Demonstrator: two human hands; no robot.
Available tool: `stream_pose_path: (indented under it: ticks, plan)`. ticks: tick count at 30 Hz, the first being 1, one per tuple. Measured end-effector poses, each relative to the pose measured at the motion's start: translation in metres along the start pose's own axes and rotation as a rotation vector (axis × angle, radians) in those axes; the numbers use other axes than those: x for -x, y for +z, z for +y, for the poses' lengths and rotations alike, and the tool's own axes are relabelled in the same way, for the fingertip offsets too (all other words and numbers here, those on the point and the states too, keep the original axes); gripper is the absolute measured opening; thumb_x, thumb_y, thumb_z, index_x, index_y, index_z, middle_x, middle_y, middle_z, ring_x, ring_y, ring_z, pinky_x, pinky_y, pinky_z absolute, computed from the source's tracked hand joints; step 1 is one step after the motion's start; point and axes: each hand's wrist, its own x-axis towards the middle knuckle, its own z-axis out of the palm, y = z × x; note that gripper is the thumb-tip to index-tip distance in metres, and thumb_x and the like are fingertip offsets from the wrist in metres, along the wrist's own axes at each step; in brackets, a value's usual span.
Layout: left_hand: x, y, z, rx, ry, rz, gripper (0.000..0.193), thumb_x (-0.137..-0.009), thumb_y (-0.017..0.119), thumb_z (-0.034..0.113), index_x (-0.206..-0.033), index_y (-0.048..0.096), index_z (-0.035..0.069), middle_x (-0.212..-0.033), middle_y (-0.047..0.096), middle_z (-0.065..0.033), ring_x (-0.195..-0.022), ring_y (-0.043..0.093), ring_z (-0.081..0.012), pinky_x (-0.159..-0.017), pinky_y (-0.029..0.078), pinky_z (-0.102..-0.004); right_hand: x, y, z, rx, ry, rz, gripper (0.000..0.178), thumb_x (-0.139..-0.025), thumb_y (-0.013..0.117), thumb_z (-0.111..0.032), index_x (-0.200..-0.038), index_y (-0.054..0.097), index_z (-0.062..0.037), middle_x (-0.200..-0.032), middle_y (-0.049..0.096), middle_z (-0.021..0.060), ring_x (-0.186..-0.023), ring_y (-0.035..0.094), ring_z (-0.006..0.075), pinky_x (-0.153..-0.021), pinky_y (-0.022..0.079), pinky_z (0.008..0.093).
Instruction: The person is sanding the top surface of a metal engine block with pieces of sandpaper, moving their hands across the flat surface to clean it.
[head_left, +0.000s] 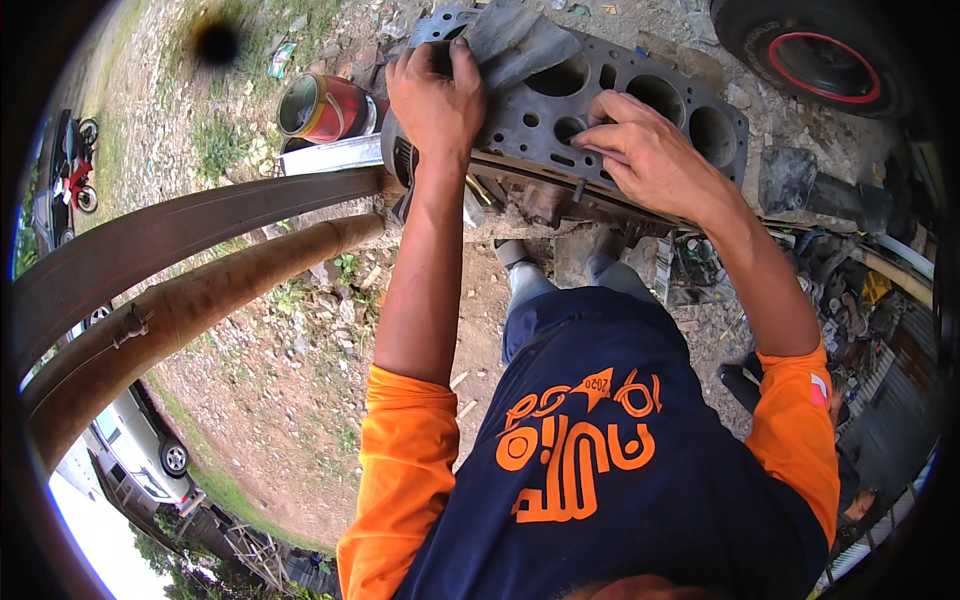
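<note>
A grey metal engine block (690, 85) with several round bores lies in front of me, its flat face up. My left hand (437, 98) is over its left end with the fingers curled down. The thumb touches or nearly touches the edge of a dark grey sheet (522, 48) lying across the block. What those fingers hold, if anything, is hidden. My right hand (650, 150) rests over the block's near edge. Its thumb and fingers are drawn together at a small round hole (569, 128). Anything pinched there is too small to name.
A red bucket (335, 108) stands left of the block. Two long rusty beams, one a pipe (210, 285), run in from the left. A tyre (820, 50) lies at the far right, with scrap parts (850, 300) below it. Stony ground lies underfoot.
</note>
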Motion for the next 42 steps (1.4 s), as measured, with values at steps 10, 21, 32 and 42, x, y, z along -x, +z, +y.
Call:
stream_pose_path:
  ticks: [10,21,32,42]
  plan:
    - [0.0,-0.001,-0.001,0.016,-0.022,-0.025,0.029,-0.094,0.071,0.027,-0.09,0.077,-0.001,-0.095,0.074,-0.0197,-0.098,0.063,-0.0426,-0.09,0.05,-0.0503,0.013,-0.007,0.009,-0.003,-0.111,0.153,0.036,-0.087,0.068,0.002,-0.122,0.075,0.0015,-0.136,0.06,0.0162,-0.129,0.056,0.0356,-0.114,0.041,0.0474]
    - [0.001,0.002,-0.006,0.025,-0.037,-0.024,0.031,-0.095,0.07,0.03,-0.091,0.078,0.0,-0.094,0.073,-0.0207,-0.098,0.063,-0.0429,-0.091,0.05,-0.0506,0.006,-0.009,0.011,0.12,-0.092,-0.079,0.038,-0.087,0.07,-0.005,-0.124,0.077,-0.0025,-0.133,0.062,0.0137,-0.13,0.056,0.0319,-0.115,0.045,0.0466]
    - [0.0,-0.001,-0.003,-0.008,-0.01,-0.023,0.029,-0.094,0.07,0.028,-0.091,0.078,0.0,-0.095,0.074,-0.0195,-0.096,0.064,-0.0423,-0.092,0.049,-0.0501,-0.017,-0.045,-0.043,0.294,0.158,-0.466,0.034,-0.086,0.08,-0.028,-0.11,0.08,-0.0039,-0.118,0.066,0.0193,-0.127,0.057,0.0367,-0.103,0.043,0.061]
    - [0.0,0.0,-0.003,-0.011,-0.016,-0.025,0.027,-0.093,0.071,0.027,-0.091,0.078,0.0,-0.095,0.073,-0.0186,-0.098,0.063,-0.0417,-0.09,0.05,-0.0496,-0.003,-0.007,-0.013,0.335,-0.072,-0.056,0.026,-0.088,0.069,-0.004,-0.112,0.08,-0.0059,-0.114,0.068,0.0121,-0.117,0.065,0.0304,-0.099,0.049,0.0476]
